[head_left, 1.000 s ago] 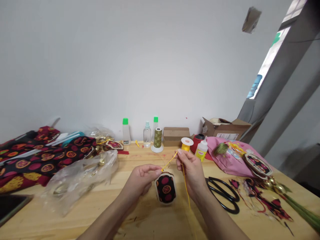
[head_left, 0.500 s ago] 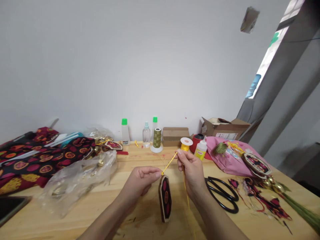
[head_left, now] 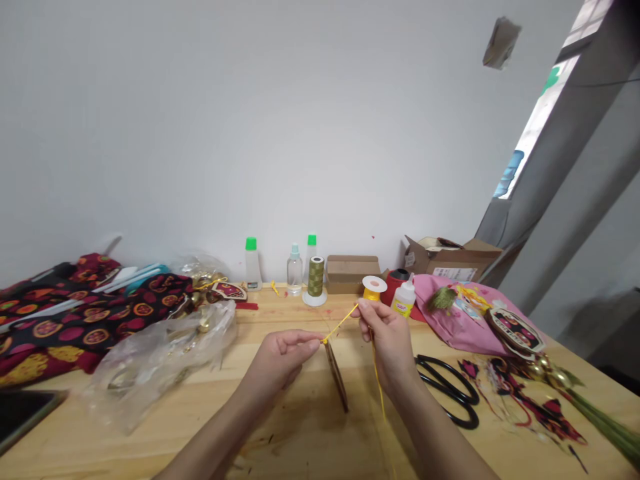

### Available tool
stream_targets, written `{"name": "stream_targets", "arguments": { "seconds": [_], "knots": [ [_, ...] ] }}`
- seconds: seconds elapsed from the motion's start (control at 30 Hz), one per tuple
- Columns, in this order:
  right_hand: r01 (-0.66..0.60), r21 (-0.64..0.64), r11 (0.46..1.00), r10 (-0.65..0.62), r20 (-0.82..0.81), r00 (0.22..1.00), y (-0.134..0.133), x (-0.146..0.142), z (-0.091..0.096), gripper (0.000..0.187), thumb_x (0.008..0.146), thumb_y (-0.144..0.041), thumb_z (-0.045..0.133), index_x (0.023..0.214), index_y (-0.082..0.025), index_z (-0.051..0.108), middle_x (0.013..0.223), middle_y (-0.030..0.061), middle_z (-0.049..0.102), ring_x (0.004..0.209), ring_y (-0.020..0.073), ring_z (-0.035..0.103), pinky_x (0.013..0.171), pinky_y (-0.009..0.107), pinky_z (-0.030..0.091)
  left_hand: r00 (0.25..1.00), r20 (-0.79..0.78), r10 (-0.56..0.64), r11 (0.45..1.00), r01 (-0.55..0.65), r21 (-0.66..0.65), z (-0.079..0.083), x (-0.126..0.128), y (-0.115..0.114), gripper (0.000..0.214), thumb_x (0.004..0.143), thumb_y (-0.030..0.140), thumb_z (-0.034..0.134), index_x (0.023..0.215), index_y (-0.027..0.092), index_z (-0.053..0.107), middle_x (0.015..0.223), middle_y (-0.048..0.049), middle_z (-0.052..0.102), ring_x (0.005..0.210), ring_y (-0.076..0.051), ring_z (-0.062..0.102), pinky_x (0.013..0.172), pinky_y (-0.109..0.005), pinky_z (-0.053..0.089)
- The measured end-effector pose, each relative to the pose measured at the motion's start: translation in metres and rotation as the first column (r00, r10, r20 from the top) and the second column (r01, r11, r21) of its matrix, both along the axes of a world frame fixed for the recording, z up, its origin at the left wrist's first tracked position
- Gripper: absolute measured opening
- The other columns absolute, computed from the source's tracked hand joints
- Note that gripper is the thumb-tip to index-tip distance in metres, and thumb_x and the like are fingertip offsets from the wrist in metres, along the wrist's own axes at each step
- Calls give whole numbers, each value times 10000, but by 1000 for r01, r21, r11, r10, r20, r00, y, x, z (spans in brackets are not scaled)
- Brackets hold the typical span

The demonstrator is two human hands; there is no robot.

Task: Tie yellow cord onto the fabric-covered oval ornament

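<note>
Between my hands a yellow cord [head_left: 342,324] is drawn taut on a slant. My left hand [head_left: 285,360] pinches it at a small knot on its lower end. A flat ornament [head_left: 337,377] hangs from that knot, seen edge-on as a thin brown strip, its face hidden. The upper end of the cord is pinched in my right hand [head_left: 385,337], and a loose tail drops below that palm. Black-handled scissors [head_left: 450,390] lie to the right of my right wrist.
Behind my hands stand a yellow cord spool [head_left: 373,291], a glue bottle [head_left: 403,299], a green thread cone [head_left: 315,277] and green-capped bottles [head_left: 253,267]. Patterned fabric [head_left: 100,320] and a clear plastic bag [head_left: 160,363] lie left. A pink pouch [head_left: 430,313], fabric scraps [head_left: 540,407] and an open carton [head_left: 453,260] are at right.
The hanging ornament has turned from showing its patterned face to edge-on, and its lower end has swung right and up. Both hands keep their pinch on the cord, barely moved.
</note>
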State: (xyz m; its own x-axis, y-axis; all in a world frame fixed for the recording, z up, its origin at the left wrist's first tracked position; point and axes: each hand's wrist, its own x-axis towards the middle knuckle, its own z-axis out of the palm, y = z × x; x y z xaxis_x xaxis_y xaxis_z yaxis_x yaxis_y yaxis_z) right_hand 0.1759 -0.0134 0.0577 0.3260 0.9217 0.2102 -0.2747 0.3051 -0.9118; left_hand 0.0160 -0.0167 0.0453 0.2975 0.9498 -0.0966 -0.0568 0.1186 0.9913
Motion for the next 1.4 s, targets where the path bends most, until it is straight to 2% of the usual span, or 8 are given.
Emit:
{"name": "stream_targets", "arguments": {
  "seconds": [0.13, 0.27, 0.47, 0.63, 0.9, 1.03, 1.17, 1.4],
  "knots": [
    [-6, -6, 1000, 6, 115, 993, -1, 1, 2, 211, 637, -338, 626, 626, -131, 588, 525, -24, 536, 364, 35, 319, 343, 176, 219, 995, -41, 89, 996, -88, 28, 2, 0, 1, 289, 576, 398, 649, 691, 139, 592, 306, 129, 306, 293, -12, 179, 345, -158, 73],
    [-137, -129, 982, 145, 55, 988, -2, 4, 4, 240, 631, -347, 629, 574, -135, 533, 381, -106, 301, 333, 10, 165, 322, 152, 79, 991, -78, 108, 993, -103, 65, 5, -1, 2, 292, 557, 418, 654, 619, 155, 543, 286, 130, 304, 278, -20, 198, 341, -157, 77],
    [-615, -78, 785, 539, -405, 739, -2, 11, 7, 125, 691, -291, 528, 686, -167, 540, 347, -136, 195, 315, 19, 43, 295, 146, 49, 999, -20, 31, 1000, -31, 0, 4, -2, 1, 305, 585, 432, 630, 663, 143, 576, 300, 137, 257, 294, -15, 117, 327, -169, 44],
    [-667, -22, 745, 622, -339, 706, -8, 4, 6, 201, 733, -217, 471, 908, -169, 556, 342, -137, 204, 307, 24, 57, 298, 140, 78, 999, 21, 33, 999, -33, -23, 2, 0, 0, 310, 606, 405, 627, 716, 115, 623, 299, 129, 275, 304, -16, 115, 337, -181, 40],
    [-730, -139, 669, 699, -215, 682, -15, -8, 2, 375, 712, -211, 488, 1086, -176, 473, 346, -137, 290, 301, 28, 122, 308, 137, 88, 994, -9, 112, 993, -112, 22, -5, 2, 8, 296, 515, 395, 681, 609, 120, 630, 297, 107, 346, 301, -25, 186, 346, -187, 78],
    [-684, -242, 688, 689, -75, 720, -12, -12, -6, 381, 702, -231, 498, 1069, -131, 481, 347, -113, 407, 275, 30, 202, 290, 139, 129, 994, -14, 107, 994, -106, 27, -9, -1, 9, 265, 551, 383, 662, 604, 129, 610, 318, 103, 357, 307, -28, 215, 351, -181, 99],
    [-510, -343, 789, 595, 216, 774, -6, -17, -14, 373, 717, -254, 479, 1054, -97, 488, 313, -98, 432, 259, 46, 285, 280, 133, 170, 998, -20, 63, 998, -62, 26, -5, -4, 7, 236, 610, 346, 629, 604, 111, 616, 327, 103, 319, 328, -26, 174, 359, -187, 66],
    [-385, -301, 872, 489, 525, 697, -3, -14, -23, 198, 728, -315, 497, 843, -179, 584, 417, -69, 438, 321, 62, 365, 304, 151, 261, 998, -45, 42, 999, -42, -8, -1, -5, 5, 234, 645, 342, 596, 627, 111, 623, 306, 111, 304, 315, -24, 137, 333, -167, 83]
  ]
}}
